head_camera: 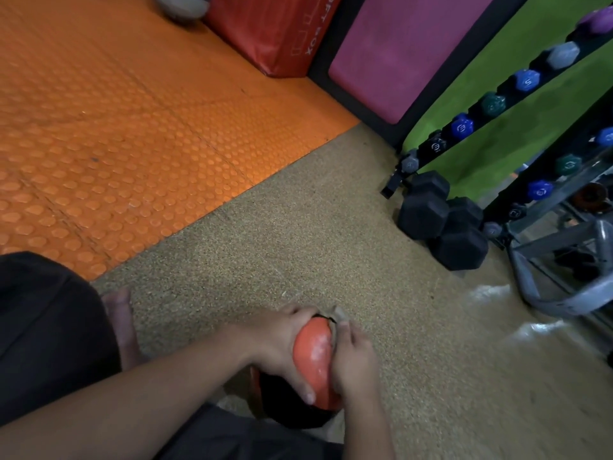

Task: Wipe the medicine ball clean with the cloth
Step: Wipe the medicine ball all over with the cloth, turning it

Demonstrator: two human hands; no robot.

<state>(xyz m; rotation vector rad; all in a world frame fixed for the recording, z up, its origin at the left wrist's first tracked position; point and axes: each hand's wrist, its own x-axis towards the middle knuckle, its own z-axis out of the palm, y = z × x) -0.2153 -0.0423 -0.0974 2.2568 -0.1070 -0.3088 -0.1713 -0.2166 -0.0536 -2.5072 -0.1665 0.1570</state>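
Note:
The medicine ball (313,360), orange-red with black panels, sits low in the head view just above the floor, between my hands. My left hand (282,346) grips its left side, fingers curled over the top and thumb along the front. My right hand (353,360) presses against the ball's right side, holding a pale cloth (340,315) of which only a small corner shows above the fingers. Whitish smears mark the orange panel. The ball's lower black part is in shadow.
Black hex dumbbells (441,224) lie on the speckled floor (298,244) to the right. Behind them stands a rack of coloured dumbbells (491,104) and a grey metal frame (564,293). An orange studded mat (116,127) and a red soft box (275,31) are at upper left. My bare foot (121,323) is at left.

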